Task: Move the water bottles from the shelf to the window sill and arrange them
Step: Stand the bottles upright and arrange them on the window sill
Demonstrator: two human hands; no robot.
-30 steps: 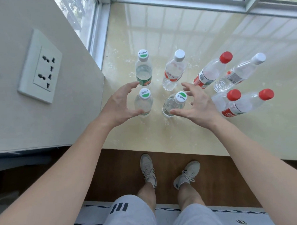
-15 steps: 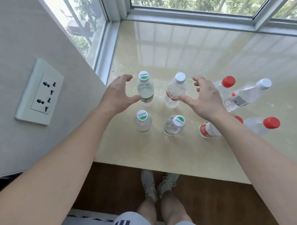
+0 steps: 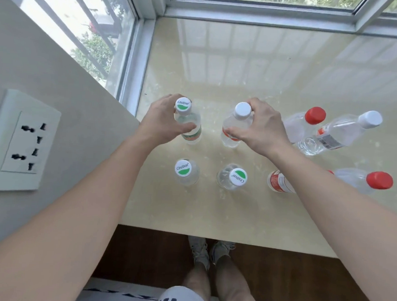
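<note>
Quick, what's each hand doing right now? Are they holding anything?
Left hand: closed around the back green-capped bottle.
Right hand: closed around the white-capped bottle next to it.

A white socket plate [image 3: 22, 140] sits on the grey wall [image 3: 59, 76] at left. Past it, a window [image 3: 69, 24] in a pale frame [image 3: 133, 63] shows green trees [image 3: 92, 52]. Below, two grey shoes [image 3: 200, 250] stand close together on a dark wood floor [image 3: 279, 267], near a patterned rug [image 3: 118, 293].

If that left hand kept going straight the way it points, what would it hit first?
The far green-capped bottle, which the left hand grips; beyond it the window sill looks free up to the window frame, depth unclear.
</note>
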